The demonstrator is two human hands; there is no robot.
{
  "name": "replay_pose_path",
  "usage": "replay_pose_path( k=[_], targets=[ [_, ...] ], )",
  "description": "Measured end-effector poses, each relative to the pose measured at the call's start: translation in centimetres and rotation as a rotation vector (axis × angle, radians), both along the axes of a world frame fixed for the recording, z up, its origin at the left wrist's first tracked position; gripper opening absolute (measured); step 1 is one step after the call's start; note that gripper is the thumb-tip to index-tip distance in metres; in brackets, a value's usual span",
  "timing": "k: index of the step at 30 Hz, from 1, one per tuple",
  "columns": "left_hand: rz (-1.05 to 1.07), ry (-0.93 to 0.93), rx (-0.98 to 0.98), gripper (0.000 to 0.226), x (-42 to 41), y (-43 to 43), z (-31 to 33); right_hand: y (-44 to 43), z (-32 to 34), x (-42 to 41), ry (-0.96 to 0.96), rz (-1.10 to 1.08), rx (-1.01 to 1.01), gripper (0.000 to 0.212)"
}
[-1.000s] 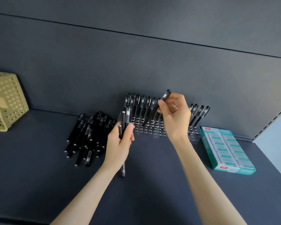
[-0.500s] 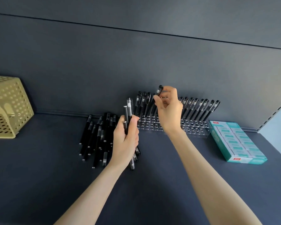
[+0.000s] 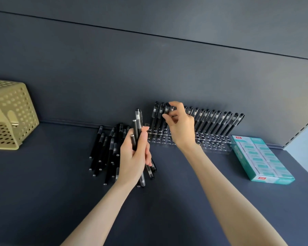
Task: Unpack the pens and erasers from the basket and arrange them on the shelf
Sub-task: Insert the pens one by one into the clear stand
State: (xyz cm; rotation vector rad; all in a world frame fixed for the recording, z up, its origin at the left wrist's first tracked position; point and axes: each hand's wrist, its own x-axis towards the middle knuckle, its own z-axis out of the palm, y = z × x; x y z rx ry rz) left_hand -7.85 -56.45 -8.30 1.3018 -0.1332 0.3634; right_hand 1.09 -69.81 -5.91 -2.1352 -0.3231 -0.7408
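Note:
My left hand (image 3: 134, 157) grips a bundle of several black pens (image 3: 137, 126) upright above the dark shelf (image 3: 52, 183). Behind it a loose pile of black pens (image 3: 105, 148) lies flat on the shelf. A clear pen rack (image 3: 213, 145) stands against the back wall with a row of pens (image 3: 217, 121) leaning in it. My right hand (image 3: 180, 126) pinches the cap of one pen (image 3: 166, 110) standing near the rack's left end. A teal box of erasers (image 3: 261, 160) lies to the right of the rack.
A beige perforated basket (image 3: 9, 114) lies tipped on its side at the far left of the shelf. A dark back panel (image 3: 149, 68) rises behind everything. A slotted shelf upright (image 3: 302, 130) and pale wall bound the right side.
My right hand has carried its pen down and left, from tilted above the rack to standing in the row. The left hand's bundle has risen a little. The view has shifted.

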Motion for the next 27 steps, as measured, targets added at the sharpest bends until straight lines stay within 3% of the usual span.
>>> replay_pose_path(
  k=[5,13,15,17,20,23,25,27],
  targets=[
    [0.007,-0.048,0.136,0.018,-0.3,-0.4,-0.6,-0.3,-0.3,0.4,-0.009,-0.022,-0.07,0.028],
    [-0.049,0.082,0.158,0.018,-0.7,-0.7,-2.6,-0.6,-0.3,-0.1,0.091,-0.036,-0.109,0.033],
    [-0.064,0.107,0.144,0.012,-0.5,-0.8,-2.5,-0.7,0.0,-0.7,0.088,-0.048,-0.039,0.032],
    [-0.081,0.134,0.113,0.018,-0.3,-0.6,-2.3,-0.7,0.3,-2.0,0.119,-0.01,0.153,0.021],
    [-0.181,0.181,0.073,0.022,-0.1,-0.6,-1.8,-1.0,0.8,-3.8,0.28,0.23,0.427,0.006],
    [-0.32,0.209,0.066,0.025,0.4,-0.8,-1.3,-1.4,1.1,-4.7,0.406,0.412,0.415,0.014],
    [-0.396,0.215,0.099,0.025,0.6,-0.9,-1.0,-1.7,1.4,-4.8,0.414,0.403,0.409,0.015],
    [-0.443,0.229,0.104,0.023,1.0,-0.8,-1.0,-2.2,1.7,-4.8,0.388,0.377,0.534,0.013]
  ],
)
